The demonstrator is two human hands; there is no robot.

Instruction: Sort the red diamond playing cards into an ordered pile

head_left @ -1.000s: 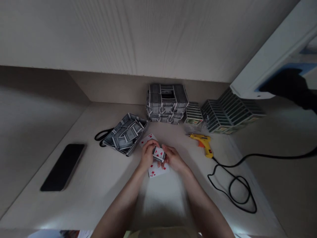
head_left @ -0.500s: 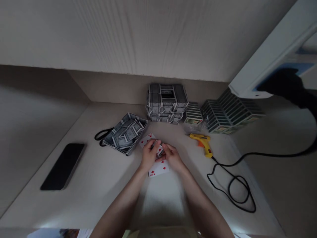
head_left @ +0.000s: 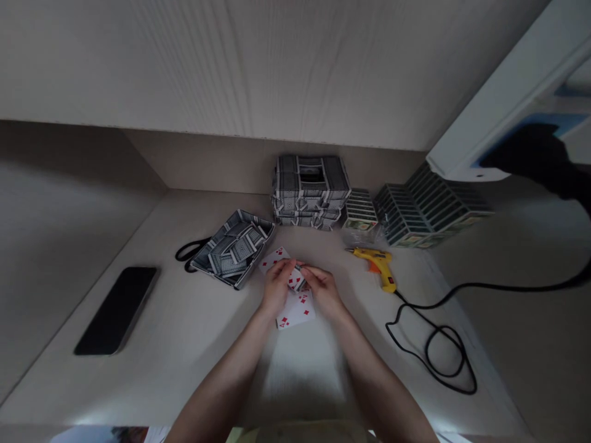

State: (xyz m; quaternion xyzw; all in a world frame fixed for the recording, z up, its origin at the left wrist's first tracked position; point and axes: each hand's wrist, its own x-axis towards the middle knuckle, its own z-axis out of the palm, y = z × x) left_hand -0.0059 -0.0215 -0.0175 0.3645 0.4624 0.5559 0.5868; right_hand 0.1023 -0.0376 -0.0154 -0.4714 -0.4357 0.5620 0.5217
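Note:
Between my two hands is a small playing card piece with red pips, held above the table. My left hand pinches its left side, while the fingers of my right hand close on its right edge. Whether it is one card or several together, I cannot tell. Beneath the hands lies a diamond playing card, face up. Another red-pipped card lies just beyond my left hand. Left of them stands an open tray made of patterned cards, with folded card pieces inside.
Black-handled scissors stick out from under the tray. A phone lies at the left. Boxes built from cards stand at the back, beside stacked card packs. A yellow glue gun lies right, its black cord looped.
My fingers have shifted on the held card, and more of its red-pipped face shows. My left thumb has moved up toward its far edge. The things on the table stay put.

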